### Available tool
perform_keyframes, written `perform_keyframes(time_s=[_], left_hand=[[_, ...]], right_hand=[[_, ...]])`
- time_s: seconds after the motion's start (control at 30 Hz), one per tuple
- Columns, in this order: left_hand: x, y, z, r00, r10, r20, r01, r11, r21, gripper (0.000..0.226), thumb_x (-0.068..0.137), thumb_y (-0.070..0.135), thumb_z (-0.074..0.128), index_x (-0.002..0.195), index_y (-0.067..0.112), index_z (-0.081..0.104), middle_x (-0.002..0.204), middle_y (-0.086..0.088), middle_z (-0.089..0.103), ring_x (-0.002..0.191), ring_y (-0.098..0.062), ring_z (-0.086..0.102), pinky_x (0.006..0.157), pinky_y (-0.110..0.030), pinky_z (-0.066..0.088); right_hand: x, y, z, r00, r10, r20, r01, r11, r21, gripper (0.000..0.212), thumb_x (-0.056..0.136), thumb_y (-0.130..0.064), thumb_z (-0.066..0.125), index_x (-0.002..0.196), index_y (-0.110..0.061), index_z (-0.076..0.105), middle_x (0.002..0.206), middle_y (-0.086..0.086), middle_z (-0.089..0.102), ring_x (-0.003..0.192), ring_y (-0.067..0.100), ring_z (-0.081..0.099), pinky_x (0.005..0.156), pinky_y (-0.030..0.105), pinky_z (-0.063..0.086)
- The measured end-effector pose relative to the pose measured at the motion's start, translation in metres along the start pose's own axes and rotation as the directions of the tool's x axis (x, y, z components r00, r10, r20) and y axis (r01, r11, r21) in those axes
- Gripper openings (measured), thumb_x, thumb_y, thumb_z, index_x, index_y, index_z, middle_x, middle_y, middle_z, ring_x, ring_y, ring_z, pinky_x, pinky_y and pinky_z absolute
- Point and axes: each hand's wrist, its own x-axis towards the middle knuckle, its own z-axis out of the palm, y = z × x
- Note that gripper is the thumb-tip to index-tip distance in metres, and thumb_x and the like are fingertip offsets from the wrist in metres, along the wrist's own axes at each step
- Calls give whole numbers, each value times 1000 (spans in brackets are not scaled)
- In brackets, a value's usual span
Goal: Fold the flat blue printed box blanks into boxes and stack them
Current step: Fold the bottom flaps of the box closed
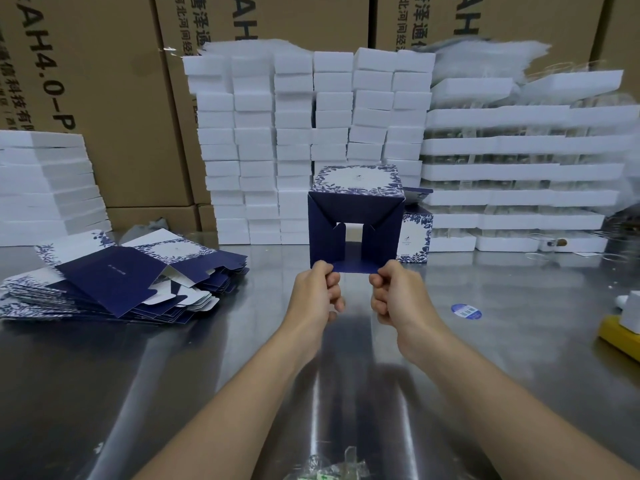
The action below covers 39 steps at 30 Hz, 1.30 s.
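A half-folded blue printed box is held up over the steel table, its open bottom with dark blue flaps facing me. My left hand pinches the near bottom flap at its left corner. My right hand pinches the same flap at its right corner. A fanned pile of flat blue printed box blanks lies on the table to the left. A finished blue printed box stands behind the held one, to its right, partly hidden.
Stacks of white foam blocks and white foam trays line the back, with brown cartons behind. More white foam stands at far left. A round blue sticker and a yellow object lie at right.
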Motion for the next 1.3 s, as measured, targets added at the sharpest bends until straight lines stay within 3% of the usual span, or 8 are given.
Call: perform_keyframes(time_s=[0.2,0.27,0.37,0.47,0.6,0.77,1.0,1.3], left_hand=[[5,0,-4,999,8,-42,-8,1000,4,31,102,19,42,71,19,37,54,7,34,53,-14,40,55,-29,28],[8,-1,-7,999,-16,-38,16,1000,-4,31,101,21,42,70,19,39,53,7,35,51,-13,42,55,-29,30],[12,-6,-8,998,-63,-1,63,995,79,29,101,26,45,73,19,47,53,7,41,56,-13,51,60,-30,38],[15,-14,-9,996,-73,-43,77,992,101,15,101,31,55,102,17,61,79,3,62,79,-16,65,66,-31,49],[22,-16,-15,997,26,-78,-24,999,22,69,98,39,69,156,39,33,134,5,60,115,-13,64,80,-33,56],[28,-18,-20,962,251,-110,-249,968,32,45,102,23,70,145,29,58,137,6,66,113,-13,71,91,-36,63],[30,-26,-22,883,469,-23,-416,803,428,52,97,32,75,145,40,57,132,11,67,120,-5,60,99,-35,55],[31,-22,-25,867,476,-147,-366,809,460,47,101,14,62,142,37,62,121,15,72,103,-2,69,92,-41,59]], right_hand=[[3,3,-4,996,-86,-22,84,992,-94,11,94,-22,54,92,-11,57,60,-4,51,44,15,45,41,21,32],[4,4,-6,991,-128,-28,124,984,-127,34,97,-33,63,130,-27,55,93,-6,71,59,15,72,47,24,43],[8,6,-10,980,-201,-7,198,973,-116,68,101,-43,65,158,-49,28,117,-11,66,74,21,80,51,30,52],[14,13,-13,975,-224,5,220,955,-198,52,106,-44,56,156,-45,41,121,-5,72,72,22,80,48,29,50],[19,20,-17,977,-215,1,207,938,-278,38,106,-47,53,144,-43,54,116,-8,74,71,20,80,52,33,55],[26,26,-25,940,-340,32,293,755,-586,35,104,-47,52,135,-37,64,123,-4,68,115,19,64,98,38,51],[28,25,-26,898,-441,-16,344,724,-598,23,98,-47,66,108,-27,69,104,-12,73,99,15,68,80,35,53],[29,22,-31,879,-476,-32,308,616,-725,20,102,-40,59,85,-30,55,84,-4,66,87,30,64,67,38,42]])
